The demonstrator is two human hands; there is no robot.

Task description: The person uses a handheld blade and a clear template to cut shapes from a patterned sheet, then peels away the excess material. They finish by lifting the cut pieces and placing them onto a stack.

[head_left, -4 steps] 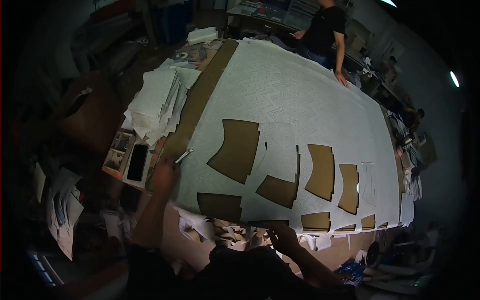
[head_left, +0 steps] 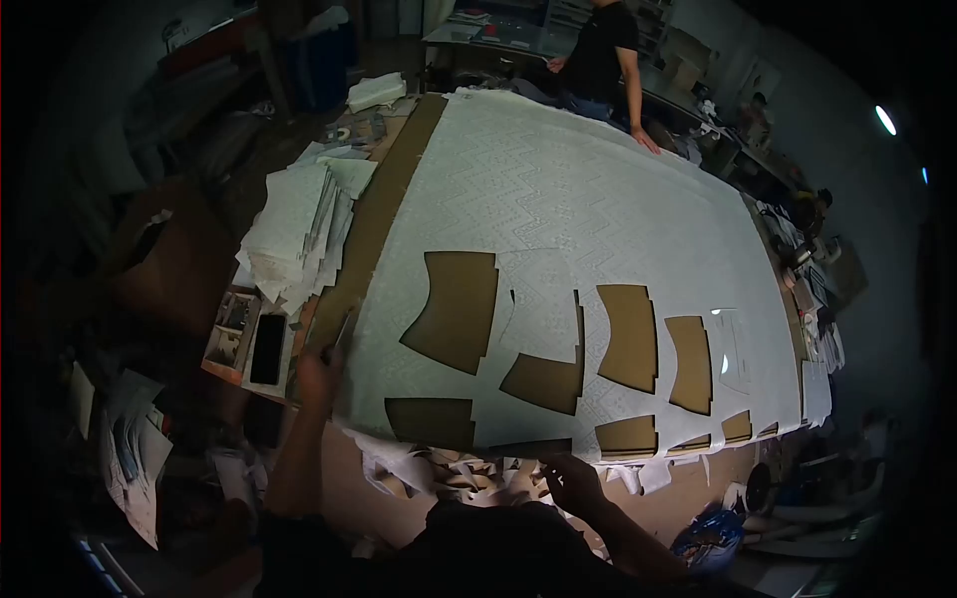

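White patterned fabric [head_left: 518, 169] covers a large table, with several shaped openings through which a brown surface [head_left: 628, 334] shows. My left hand [head_left: 317, 374] is at the left edge of the fabric, closed round a slim metal tool [head_left: 345, 327] that points up; its exact kind is unclear. At the near edge, my right hand [head_left: 573, 485] has bent fingers, with thumb and fingertips pinched at the fabric's border. Just beyond those fingertips lies a narrow dark opening. Loose cut scraps [head_left: 478, 473] lie below the edge, between my hands.
Left of the fabric are a stack of paper patterns [head_left: 289, 224], a dark phone [head_left: 267, 349] and a small compartment box [head_left: 235, 314]. Another person [head_left: 603, 65] stands at the far side, one hand on the fabric. A blue plastic bag [head_left: 710, 538] lies at lower right.
The view has shifted slightly. My left hand has turned the metal tool from slanting over the fabric to nearly upright by its edge. My right hand stays at the near border.
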